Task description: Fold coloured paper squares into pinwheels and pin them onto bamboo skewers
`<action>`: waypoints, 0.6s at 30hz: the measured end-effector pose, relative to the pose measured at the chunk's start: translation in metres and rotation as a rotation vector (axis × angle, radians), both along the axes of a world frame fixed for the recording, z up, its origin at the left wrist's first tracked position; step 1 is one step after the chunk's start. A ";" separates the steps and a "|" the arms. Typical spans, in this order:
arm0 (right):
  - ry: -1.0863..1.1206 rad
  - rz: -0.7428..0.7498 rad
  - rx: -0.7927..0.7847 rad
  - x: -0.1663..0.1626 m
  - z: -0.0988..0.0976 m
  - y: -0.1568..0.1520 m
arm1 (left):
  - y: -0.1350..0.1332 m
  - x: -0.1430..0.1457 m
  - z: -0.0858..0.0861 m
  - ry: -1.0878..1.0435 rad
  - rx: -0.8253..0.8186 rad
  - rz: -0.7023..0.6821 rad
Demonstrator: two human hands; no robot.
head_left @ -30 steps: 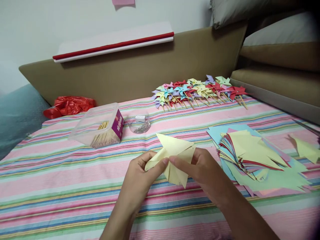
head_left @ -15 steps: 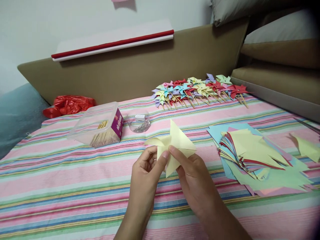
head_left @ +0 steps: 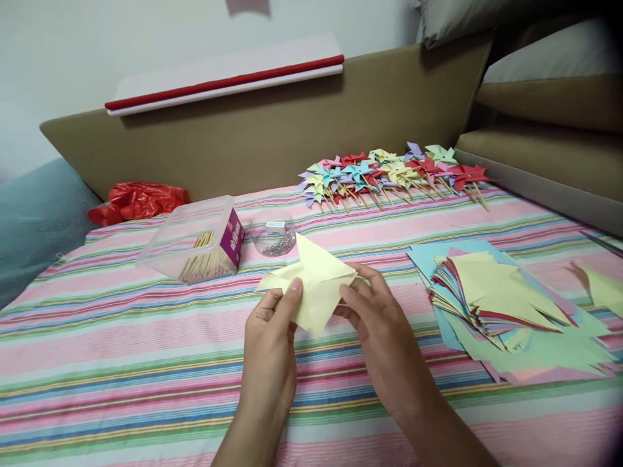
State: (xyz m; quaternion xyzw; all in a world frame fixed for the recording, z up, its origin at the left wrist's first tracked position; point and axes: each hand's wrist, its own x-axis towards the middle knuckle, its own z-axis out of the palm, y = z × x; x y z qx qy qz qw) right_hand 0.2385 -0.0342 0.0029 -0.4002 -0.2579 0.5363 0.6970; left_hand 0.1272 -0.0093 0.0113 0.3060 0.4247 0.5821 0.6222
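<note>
My left hand (head_left: 271, 334) pinches the left side of the pale yellow folded paper (head_left: 318, 277), thumb on top, while my right hand (head_left: 382, 327) grips its right corner, so my 2 hands hold it above the striped cloth (head_left: 146, 350). To my right lies the stack of cut paper (head_left: 506, 288); to my left, the clear box of sticks (head_left: 232, 238) sits near the round container (head_left: 259, 239).
</note>
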 end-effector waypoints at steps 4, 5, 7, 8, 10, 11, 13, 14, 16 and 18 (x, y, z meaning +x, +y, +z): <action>-0.308 -0.041 0.106 0.001 -0.003 -0.003 | 0.007 -0.003 0.001 -0.069 -0.048 0.084; -0.425 -0.037 0.148 0.000 -0.004 -0.005 | 0.008 -0.003 0.002 -0.082 -0.049 0.088; -0.662 -0.033 0.246 -0.002 -0.004 -0.007 | 0.009 -0.004 0.003 -0.105 -0.046 0.081; -0.759 -0.034 0.291 -0.002 -0.004 -0.008 | 0.009 -0.004 0.003 -0.117 -0.043 0.072; -0.885 -0.040 0.340 -0.003 -0.005 -0.009 | 0.008 -0.004 0.004 -0.132 -0.051 0.059; -0.914 -0.047 0.340 -0.003 -0.005 -0.008 | 0.008 -0.004 0.004 -0.137 -0.062 0.052; -0.922 -0.074 0.321 -0.002 -0.005 -0.008 | 0.007 -0.004 0.004 -0.143 -0.076 0.037; -0.911 -0.088 0.310 -0.001 -0.005 -0.007 | 0.007 -0.004 0.003 -0.146 -0.077 0.034; -0.863 -0.098 0.277 0.001 -0.004 -0.007 | 0.006 -0.003 0.003 -0.142 -0.064 0.034; -0.792 -0.080 0.231 0.003 -0.003 -0.007 | 0.005 -0.003 0.003 -0.116 -0.041 0.035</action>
